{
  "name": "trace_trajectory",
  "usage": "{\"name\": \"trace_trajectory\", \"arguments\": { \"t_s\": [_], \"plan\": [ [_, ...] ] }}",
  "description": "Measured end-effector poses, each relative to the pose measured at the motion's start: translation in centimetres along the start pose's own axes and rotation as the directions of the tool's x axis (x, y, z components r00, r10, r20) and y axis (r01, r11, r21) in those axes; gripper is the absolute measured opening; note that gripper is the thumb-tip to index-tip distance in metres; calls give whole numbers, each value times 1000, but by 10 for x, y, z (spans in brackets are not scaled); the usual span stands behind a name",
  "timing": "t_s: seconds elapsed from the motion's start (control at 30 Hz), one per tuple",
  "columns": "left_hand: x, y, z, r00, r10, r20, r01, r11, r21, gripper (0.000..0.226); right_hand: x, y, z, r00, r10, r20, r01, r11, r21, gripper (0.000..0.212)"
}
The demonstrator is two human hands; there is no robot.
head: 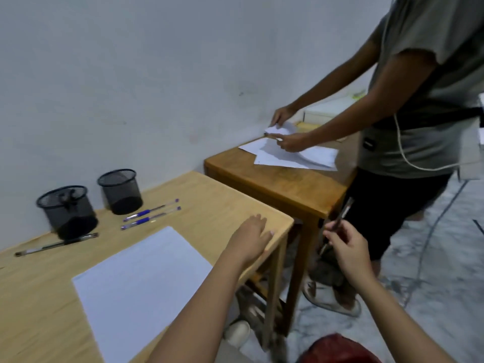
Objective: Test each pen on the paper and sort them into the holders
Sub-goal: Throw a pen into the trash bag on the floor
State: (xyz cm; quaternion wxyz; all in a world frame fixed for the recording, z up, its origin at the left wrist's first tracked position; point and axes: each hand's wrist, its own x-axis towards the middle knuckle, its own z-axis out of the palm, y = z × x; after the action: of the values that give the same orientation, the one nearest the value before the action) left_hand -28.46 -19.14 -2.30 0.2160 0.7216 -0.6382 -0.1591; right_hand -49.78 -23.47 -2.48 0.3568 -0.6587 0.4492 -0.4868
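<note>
A white sheet of paper (138, 281) lies on the light wooden table (214, 197). Two black mesh holders stand at the back left: the left holder (66, 210) has something dark inside, the right holder (121, 191) looks empty. Two blue pens (150, 214) lie side by side beside the right holder. A black pen (56, 244) lies in front of the left holder. My left hand (251, 238) rests flat and open at the table's right edge. My right hand (347, 248) holds a dark pen (343, 214) in the air, off the table to the right.
A darker wooden table (282, 184) adjoins on the right, with loose sheets (296, 154) on it. Another person in a grey shirt (424, 100) stands there handling those sheets. A red object (337, 349) is at the bottom edge. The floor is marbled.
</note>
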Motion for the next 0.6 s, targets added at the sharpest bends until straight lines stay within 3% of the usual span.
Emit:
{"name": "trace_trajectory", "arguments": {
  "t_s": [0.1, 0.2, 0.33, 0.5, 0.6],
  "plan": [
    [27, 14, 21, 996, -45, 72, 30, 981, 194, 59, -30, 68, -24, 992, 120, -35, -122, 990, -74, 15],
    [48, 28, 35, 994, -87, 71, 65, 962, 267, 59, -58, 135, -38, 948, 316, -35, -318, 939, -129, 13],
    [67, 39, 48, 988, -153, 35, 136, 948, 287, 55, -93, 199, -41, 855, 519, -26, -509, 826, -242, 9],
    [80, 42, 57, 982, -190, -18, 186, 931, 315, 54, -122, 249, -42, 707, 704, 72, -630, 672, -390, 9],
    [84, 44, 61, 982, -183, -43, 188, 936, 296, 56, -130, 266, -48, 654, 754, 62, -662, 610, -436, 15]
  ]
}}
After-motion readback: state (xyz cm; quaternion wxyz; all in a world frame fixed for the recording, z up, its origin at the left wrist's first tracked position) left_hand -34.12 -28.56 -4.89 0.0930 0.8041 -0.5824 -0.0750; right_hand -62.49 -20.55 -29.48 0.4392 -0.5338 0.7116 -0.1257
